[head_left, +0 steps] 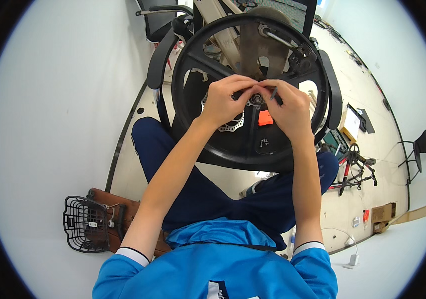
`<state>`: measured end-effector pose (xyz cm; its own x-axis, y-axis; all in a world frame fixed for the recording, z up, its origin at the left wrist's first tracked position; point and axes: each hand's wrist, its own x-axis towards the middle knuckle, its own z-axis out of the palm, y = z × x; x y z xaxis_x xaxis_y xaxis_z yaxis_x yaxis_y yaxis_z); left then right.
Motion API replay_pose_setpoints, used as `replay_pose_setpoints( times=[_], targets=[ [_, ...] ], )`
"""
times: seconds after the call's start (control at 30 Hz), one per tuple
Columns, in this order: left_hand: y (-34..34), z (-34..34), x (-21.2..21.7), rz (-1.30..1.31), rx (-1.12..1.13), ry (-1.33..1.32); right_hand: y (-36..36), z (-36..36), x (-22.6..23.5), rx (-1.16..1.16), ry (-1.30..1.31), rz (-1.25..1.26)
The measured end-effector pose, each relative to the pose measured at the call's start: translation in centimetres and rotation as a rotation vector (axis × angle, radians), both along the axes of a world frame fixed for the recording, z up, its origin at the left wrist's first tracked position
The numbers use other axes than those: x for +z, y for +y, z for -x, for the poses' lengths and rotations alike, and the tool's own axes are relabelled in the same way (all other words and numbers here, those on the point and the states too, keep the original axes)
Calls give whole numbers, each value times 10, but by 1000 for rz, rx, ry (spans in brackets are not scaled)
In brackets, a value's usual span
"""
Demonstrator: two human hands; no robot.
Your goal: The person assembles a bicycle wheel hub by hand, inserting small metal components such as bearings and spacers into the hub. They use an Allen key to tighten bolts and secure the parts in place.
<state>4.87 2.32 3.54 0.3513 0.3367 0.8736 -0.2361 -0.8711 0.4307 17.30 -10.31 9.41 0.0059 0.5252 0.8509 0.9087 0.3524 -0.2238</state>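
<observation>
A black spoked wheel [250, 158] lies in front of me on a chair seat. Over its metal hub [257, 99], the fingertips of my left hand [227, 101] and my right hand [289, 105] meet in a pinch. What the left fingers hold, if anything, is hidden. A small dark stick-like piece [274, 93] pokes out between my right fingers; its kind is unclear. Under my left wrist, a perforated silver brake disc [234, 127] is partly covered. An orange block [265, 118] sits below the hub, and small metal bits [263, 143] lie nearer to me.
Black armrests [159, 62] flank the wheel, with a beige frame [218, 25] behind it. At right on the floor are a red-and-black bike part [351, 167], a tool case [333, 141] and a cardboard box [382, 213]. A black wire basket [84, 224] stands at lower left.
</observation>
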Motion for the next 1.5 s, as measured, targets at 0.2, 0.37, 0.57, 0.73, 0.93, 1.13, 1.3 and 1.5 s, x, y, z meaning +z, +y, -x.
replay_pose_setpoints(
  times=[0.2,0.37,0.57,0.73,0.93,1.13,1.3,1.5],
  targets=[
    [-1,-1,4,-23,-6,12,1,-1,-2,-41,-53,-13],
    [-2,1,5,-45,-26,22,3,-4,2,-68,-65,7],
    [-5,-2,3,-19,42,-27,5,1,5,-24,-58,10],
    [-7,-1,8,-48,21,12,1,7,3,144,115,50],
    [-10,3,10,-24,-28,66,-11,7,7,94,177,115],
    [-18,3,18,50,18,-37,-1,-3,1,59,204,6],
    [-16,2,15,12,25,2,5,6,0,209,328,-29],
    [-13,3,14,-6,15,-27,-2,-5,0,221,330,117]
  ],
)
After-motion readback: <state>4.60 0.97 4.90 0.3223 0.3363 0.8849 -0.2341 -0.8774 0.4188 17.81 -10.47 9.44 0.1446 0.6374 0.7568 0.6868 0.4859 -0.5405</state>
